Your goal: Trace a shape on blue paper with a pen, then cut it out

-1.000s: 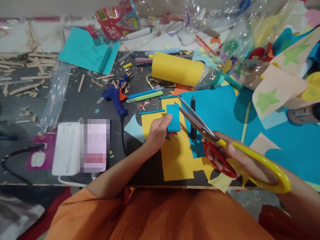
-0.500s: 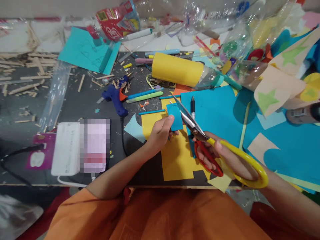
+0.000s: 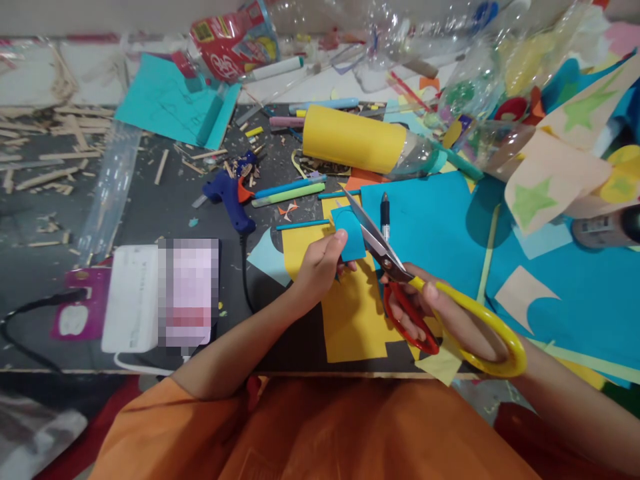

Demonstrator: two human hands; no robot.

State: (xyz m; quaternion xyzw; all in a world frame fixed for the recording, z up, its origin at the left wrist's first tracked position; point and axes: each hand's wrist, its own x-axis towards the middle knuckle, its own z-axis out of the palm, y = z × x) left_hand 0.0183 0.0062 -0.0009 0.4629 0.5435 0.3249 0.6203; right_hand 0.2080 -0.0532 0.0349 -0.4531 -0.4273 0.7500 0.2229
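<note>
My left hand [image 3: 320, 267] pinches a small blue paper piece [image 3: 349, 233] above a yellow paper sheet [image 3: 350, 313] on the dark table. My right hand [image 3: 440, 317] grips large scissors [image 3: 400, 273] with a yellow and a red handle loop; its fingers run through the loops. The steel blades point up and left and lie against the right edge of the blue piece.
A blue glue gun [image 3: 230, 197] and coloured pens [image 3: 287, 190] lie behind my left hand. A yellow roll in a clear bottle [image 3: 355, 137], a big blue sheet [image 3: 440, 227], wood splinters [image 3: 45, 147] and a white power strip [image 3: 133, 297] crowd the table.
The scissors and my right hand have moved left and closer to the blue piece; the blades now reach its right edge. The blue piece has tilted slightly in my left hand.
</note>
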